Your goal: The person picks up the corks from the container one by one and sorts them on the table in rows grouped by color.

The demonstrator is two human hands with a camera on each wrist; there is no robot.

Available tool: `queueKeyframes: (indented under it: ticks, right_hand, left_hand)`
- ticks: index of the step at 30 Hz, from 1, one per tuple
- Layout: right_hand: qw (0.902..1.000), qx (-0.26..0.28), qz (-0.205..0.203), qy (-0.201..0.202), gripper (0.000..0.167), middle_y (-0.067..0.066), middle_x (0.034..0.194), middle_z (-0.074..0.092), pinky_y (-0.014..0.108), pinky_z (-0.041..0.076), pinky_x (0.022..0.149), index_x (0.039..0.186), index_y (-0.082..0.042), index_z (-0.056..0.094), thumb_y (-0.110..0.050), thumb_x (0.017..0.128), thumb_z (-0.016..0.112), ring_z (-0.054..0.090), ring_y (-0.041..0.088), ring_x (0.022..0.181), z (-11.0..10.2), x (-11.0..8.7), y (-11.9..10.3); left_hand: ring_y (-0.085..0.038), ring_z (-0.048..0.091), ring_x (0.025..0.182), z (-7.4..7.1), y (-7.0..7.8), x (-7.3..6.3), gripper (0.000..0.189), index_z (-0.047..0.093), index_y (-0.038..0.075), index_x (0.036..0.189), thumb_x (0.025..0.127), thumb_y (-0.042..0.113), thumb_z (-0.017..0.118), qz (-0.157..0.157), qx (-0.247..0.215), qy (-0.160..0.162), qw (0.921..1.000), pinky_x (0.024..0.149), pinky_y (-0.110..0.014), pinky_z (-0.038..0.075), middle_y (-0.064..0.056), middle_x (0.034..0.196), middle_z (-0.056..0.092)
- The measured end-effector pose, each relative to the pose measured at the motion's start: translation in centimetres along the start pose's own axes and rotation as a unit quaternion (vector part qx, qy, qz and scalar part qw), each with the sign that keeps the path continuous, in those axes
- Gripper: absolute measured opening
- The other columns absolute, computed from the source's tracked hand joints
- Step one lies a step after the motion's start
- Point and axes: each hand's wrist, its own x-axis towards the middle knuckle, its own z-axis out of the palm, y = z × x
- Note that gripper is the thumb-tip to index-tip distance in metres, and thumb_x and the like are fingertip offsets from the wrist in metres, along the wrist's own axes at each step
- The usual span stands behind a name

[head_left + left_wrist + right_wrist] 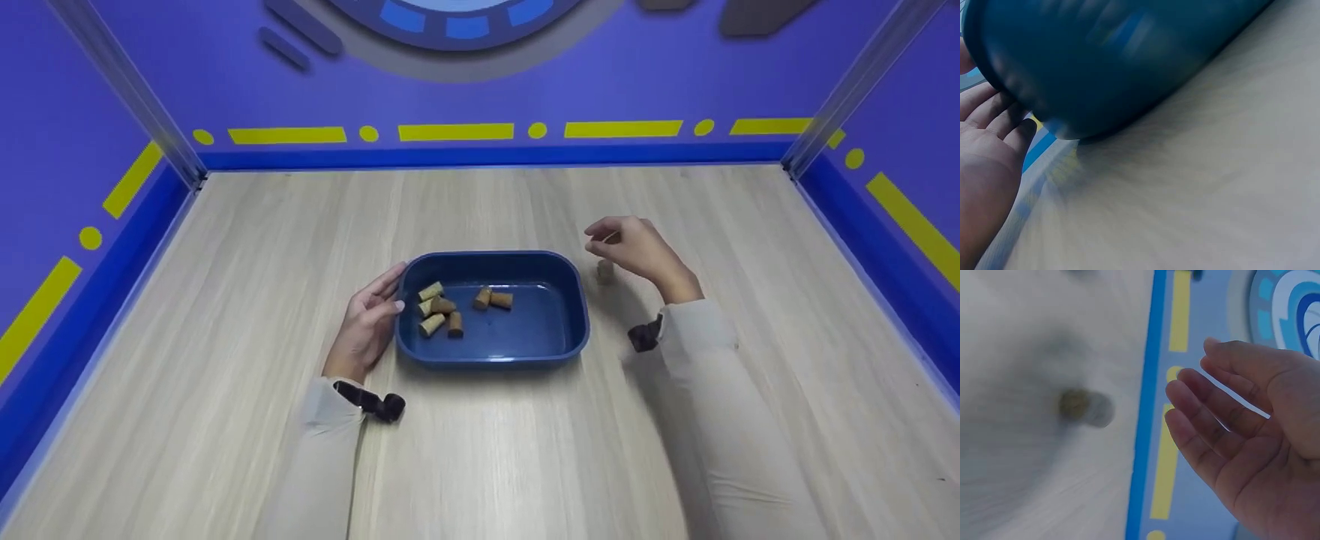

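Observation:
A dark blue plastic basin (525, 330) sits in the middle of the table with several cork stoppers (442, 306) inside, most of them towards its left end. My left hand (365, 322) grips the basin's left side, thumb at the rim and fingers along the outer wall. Past the basin's right end, my right hand (630, 244) hovers with loosely bent fingers and nothing in them. Below it, a single cork stopper (604, 271) is on the table; the right wrist view shows this cork (1085, 408) blurred, apart from the fingers.
The pale wood-grain table (487, 465) is enclosed by a blue back wall (480, 97) and side walls with yellow markings. A black wrist camera (386, 407) sticks out at the left cuff, and another camera (643, 337) at the right cuff.

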Motion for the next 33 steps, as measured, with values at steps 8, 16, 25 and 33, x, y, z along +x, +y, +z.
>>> queueKeyframes:
  ticks: [8,16,25,33]
  right_hand:
    - [0.9988,-0.014,-0.043,-0.019,0.029,0.020,0.108,0.069,0.044,0.052,0.088,0.117,0.000,0.066,-0.013,0.091,0.062,0.065,0.032,0.100,0.4,0.8,-3.1]
    - [0.9954,-0.011,-0.079,-0.052,0.031,0.019,0.107,0.070,0.044,0.052,0.087,0.118,0.000,0.066,-0.013,0.090,0.063,0.066,0.030,0.097,1.2,1.6,-6.0]
    - [0.9887,-0.011,-0.108,-0.104,0.029,0.016,0.109,0.070,0.042,0.053,0.088,0.117,-0.003,0.067,-0.012,0.091,0.063,0.066,0.029,0.099,3.3,2.7,-8.6]
    - [0.9776,-0.004,-0.147,-0.151,0.029,0.016,0.109,0.071,0.040,0.053,0.091,0.116,0.000,0.068,-0.011,0.090,0.065,0.066,0.028,0.101,6.1,3.9,-10.2]
  left_hand:
    - [-0.020,0.043,0.133,-0.1,0.0,-0.1,0.066,0.026,-0.013,0.145,0.081,-0.016,0.044,-0.005,0.007,0.000,1.0000,0.104,-0.024,0.042,-0.026,0.152,0.031]
    - [-0.025,0.039,0.135,0.0,0.1,0.0,0.066,0.026,-0.014,0.145,0.081,-0.016,0.044,-0.007,0.010,0.008,0.9999,0.104,-0.024,0.043,-0.027,0.152,0.030]
    - [-0.023,0.041,0.134,0.1,0.1,0.0,0.066,0.026,-0.014,0.144,0.081,-0.016,0.044,-0.005,0.012,0.006,0.9999,0.103,-0.023,0.043,-0.027,0.152,0.031]
    - [-0.023,0.041,0.135,-0.1,0.0,0.1,0.066,0.027,-0.012,0.145,0.081,-0.016,0.043,-0.012,-0.001,0.005,0.9999,0.106,-0.025,0.040,-0.026,0.152,0.031]
